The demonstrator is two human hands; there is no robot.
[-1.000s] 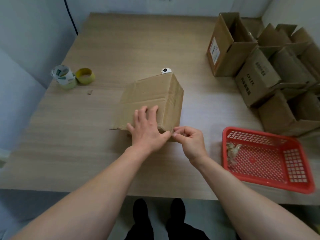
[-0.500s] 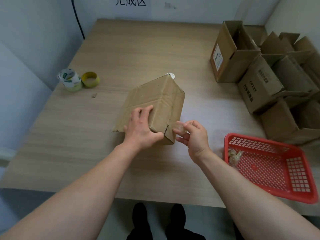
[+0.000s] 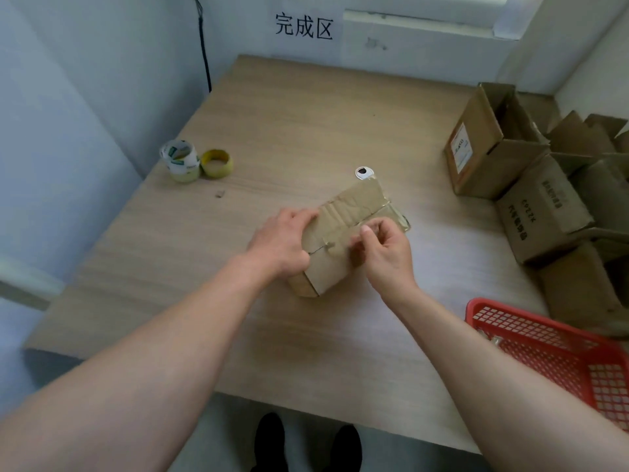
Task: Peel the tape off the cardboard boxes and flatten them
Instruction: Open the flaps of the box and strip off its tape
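Observation:
A small brown cardboard box (image 3: 350,212) lies on the wooden table (image 3: 306,131) in front of me, its taped seam facing up. My left hand (image 3: 280,241) grips the box's left side, fingers curled over its top edge. My right hand (image 3: 383,253) is at the near right of the seam, thumb and fingers pinching a strip of clear tape (image 3: 391,209) that runs along the seam toward the far corner. The tape is hard to make out against the cardboard.
Several open cardboard boxes (image 3: 544,206) are stacked at the right. A red plastic basket (image 3: 558,356) holding crumpled tape sits at the near right. Two tape rolls (image 3: 197,161) stand at the left edge. A small white round object (image 3: 364,172) lies behind the box.
The box has been turned so its taped seam faces up. My left hand shifted to its left side. My right hand moved from the box's near corner onto the top seam.

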